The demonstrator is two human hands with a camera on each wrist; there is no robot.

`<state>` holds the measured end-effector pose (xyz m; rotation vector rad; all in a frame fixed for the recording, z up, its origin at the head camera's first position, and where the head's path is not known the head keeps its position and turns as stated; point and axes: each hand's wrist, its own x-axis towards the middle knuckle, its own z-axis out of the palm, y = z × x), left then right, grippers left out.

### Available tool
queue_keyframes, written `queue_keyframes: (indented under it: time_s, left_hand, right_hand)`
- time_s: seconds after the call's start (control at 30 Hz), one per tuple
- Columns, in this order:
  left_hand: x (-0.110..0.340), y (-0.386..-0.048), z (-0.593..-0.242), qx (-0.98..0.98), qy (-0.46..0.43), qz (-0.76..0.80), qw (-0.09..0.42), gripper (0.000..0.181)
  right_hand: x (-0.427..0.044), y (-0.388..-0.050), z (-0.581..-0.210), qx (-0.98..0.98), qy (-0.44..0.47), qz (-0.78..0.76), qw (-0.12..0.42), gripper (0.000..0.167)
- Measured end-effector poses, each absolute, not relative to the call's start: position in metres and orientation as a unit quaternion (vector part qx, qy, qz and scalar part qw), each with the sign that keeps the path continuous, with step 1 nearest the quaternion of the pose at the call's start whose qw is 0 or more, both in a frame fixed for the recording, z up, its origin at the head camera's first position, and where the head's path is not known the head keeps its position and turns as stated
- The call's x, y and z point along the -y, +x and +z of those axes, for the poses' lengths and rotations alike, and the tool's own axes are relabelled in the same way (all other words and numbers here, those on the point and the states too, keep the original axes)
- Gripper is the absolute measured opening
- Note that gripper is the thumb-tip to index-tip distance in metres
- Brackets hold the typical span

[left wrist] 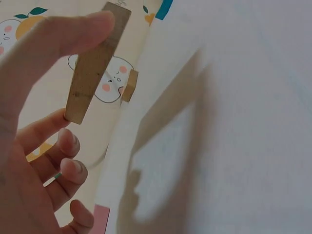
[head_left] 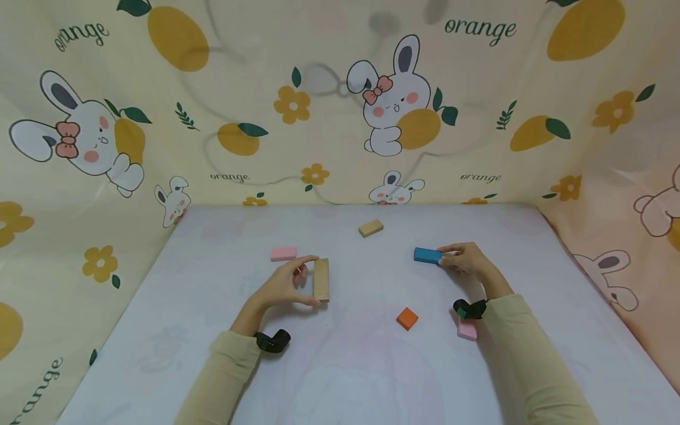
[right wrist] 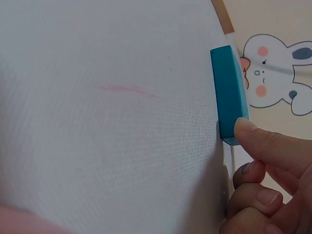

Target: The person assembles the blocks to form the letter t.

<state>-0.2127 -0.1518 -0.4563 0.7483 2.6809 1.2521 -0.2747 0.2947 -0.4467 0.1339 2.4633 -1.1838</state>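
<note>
Two holds, both fingertip-only. Left hand [head_left: 278, 288] pinches long wooden block [head_left: 321, 280] by near and far ends, raised above worktop [head_left: 361, 372], left of centre; uneven pressure could let it pivot or drop. Right hand [head_left: 471, 261] pinches blue block [head_left: 426, 255] at right end, right of centre; off-centre hold could let left end dip. Pink block [head_left: 467, 330] partly hidden behind black wrist device [head_left: 470, 309]; low wrist could knock it.

1. Tan, long rectangular wooden block [head_left: 321, 280]: shows small dark flecks.
2. Blue rectangular block [head_left: 427, 255]: solid colour.
3. Orange square block [head_left: 407, 319]: solid colour.
4. Cream sheet backdrop [head_left: 324, 35]: bears white rabbits [head_left: 385, 140], yellow fruit [head_left: 177, 39], green leaves [head_left: 449, 115].
</note>
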Motion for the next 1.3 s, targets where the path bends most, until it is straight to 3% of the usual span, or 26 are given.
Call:
queue_keyframes:
  time_s: [1.3]
  left_hand:
    - [0.084, -0.223, -0.467, -0.853, 0.276, 0.436, 0.079, 0.090]
  right_hand:
    - [-0.290, -0.273, -0.443, -0.888, 0.063, -0.410, 0.198, 0.054]
